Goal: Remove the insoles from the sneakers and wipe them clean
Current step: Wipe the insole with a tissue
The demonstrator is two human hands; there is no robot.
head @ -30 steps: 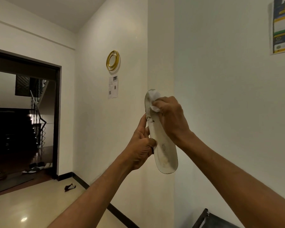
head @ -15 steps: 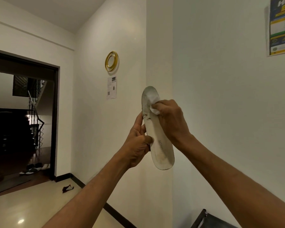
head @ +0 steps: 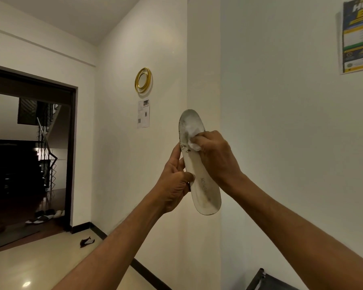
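A white, scuffed insole [head: 204,189] is held upright in front of the wall corner, toe end up, heel end down. My left hand [head: 174,185] grips its left edge near the middle, thumb on the face. My right hand [head: 217,158] pinches a crumpled white wipe [head: 194,137] and presses it against the insole's upper part, just below the grey, dirty toe area. No sneakers are in view.
A gold ring-shaped mirror [head: 143,80] and a paper notice [head: 143,113] hang on the wall behind. A poster [head: 358,36] hangs at upper right. A dark doorway [head: 29,155] with stairs opens at left. A dark object [head: 268,280] sits at bottom right.
The insole has turned slightly, showing more of its face. My right hand with the wipe has slid a little down from the toe tip.
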